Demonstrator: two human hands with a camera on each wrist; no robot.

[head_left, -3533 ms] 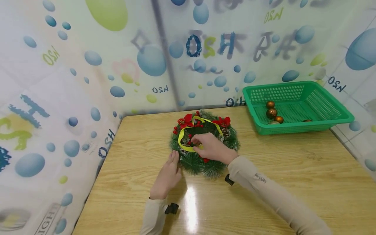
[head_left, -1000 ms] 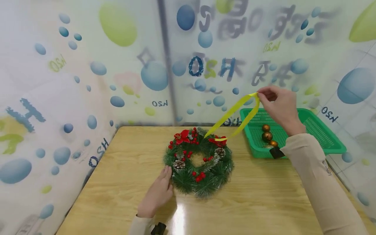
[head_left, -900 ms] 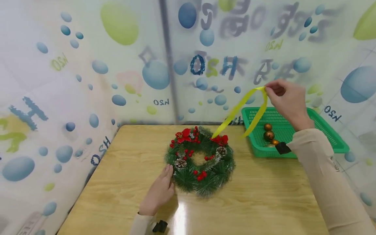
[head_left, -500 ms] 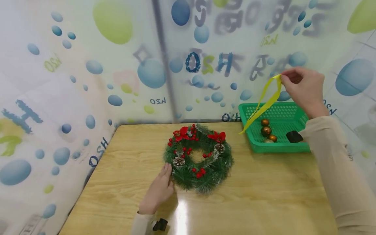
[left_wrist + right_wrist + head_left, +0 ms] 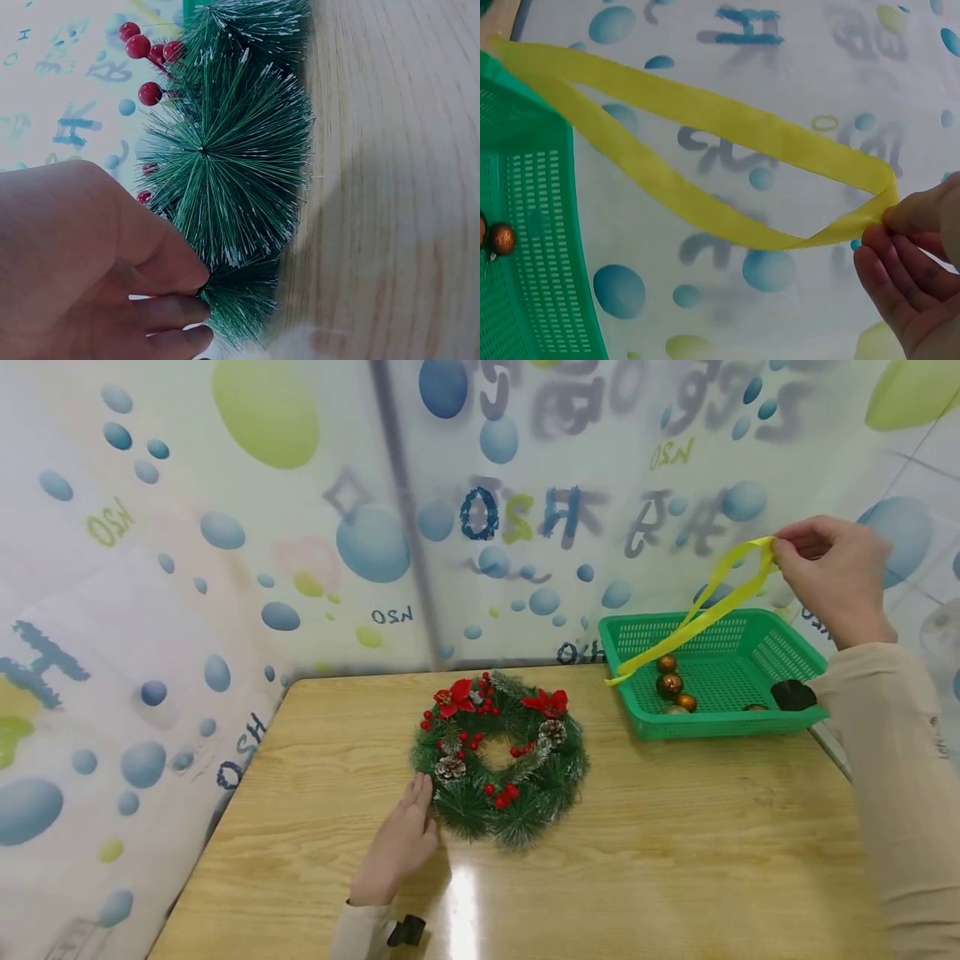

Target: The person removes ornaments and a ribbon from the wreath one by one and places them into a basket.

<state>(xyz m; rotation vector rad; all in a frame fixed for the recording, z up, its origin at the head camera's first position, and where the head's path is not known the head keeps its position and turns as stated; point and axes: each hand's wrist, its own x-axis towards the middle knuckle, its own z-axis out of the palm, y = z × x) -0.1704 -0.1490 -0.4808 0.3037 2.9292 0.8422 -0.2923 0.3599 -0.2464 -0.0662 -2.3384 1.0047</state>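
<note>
Pinching the yellow ribbon [image 5: 705,610] clear of the wreath [image 5: 498,768], the right hand [image 5: 832,572] holds it above the green basket [image 5: 806,647] at the surface's far right corner, not yet released, while the left hand [image 5: 397,847] rests flat-fingered against the wreath.

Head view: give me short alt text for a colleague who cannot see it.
A right hand pinches a folded yellow ribbon in the air above a green plastic basket holding small copper baubles. The left hand rests against a green pine wreath on a wooden table.

Beige long sleeves [image 5: 892,718], black wrist-mounted cameras [image 5: 793,695].
</note>
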